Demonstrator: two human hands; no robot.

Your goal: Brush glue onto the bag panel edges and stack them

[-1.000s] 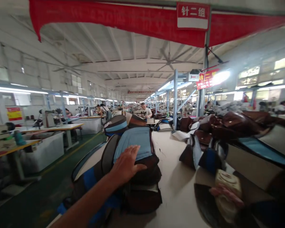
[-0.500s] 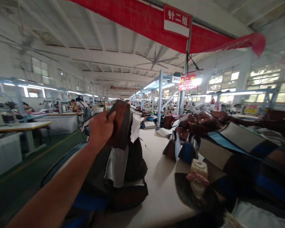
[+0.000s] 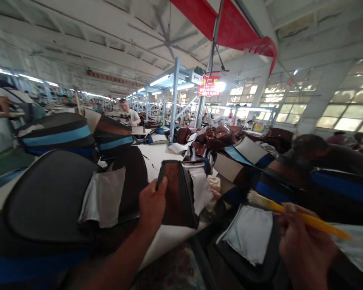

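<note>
The left hand [image 3: 153, 207] is now holding the brown-and-black panel [image 3: 175, 197] lower and over the near edge of the white worktop [image 3: 157, 153]; half a second ago it was lifting it above the pile [image 3: 48, 197]. The view is swinging right, and the right hand [image 3: 305, 245], out of sight before, is now showing with a yellow brush [image 3: 313, 221].

The panel is sitting at 2 o'clock from the left hand, whose thumb is pressing its front near the upper edge, with the fingers curling behind. The right hand is staying well apart, at 4 o'clock from the panel, its fingers closing around the brush handle.

The panel is standing nearly upright, its long axis running from 12 towards 5 o'clock; its grey flap [image 3: 198, 187] is hanging out at 3 o'clock. The brush is pointing its bristles to 10 o'clock, its handle end to 4. Below the bristles, at 6 o'clock, a grey lining [image 3: 249, 233] is lying on a dark piece [image 3: 230, 262]. The pile is resting at 9 o'clock from the left hand.
</note>
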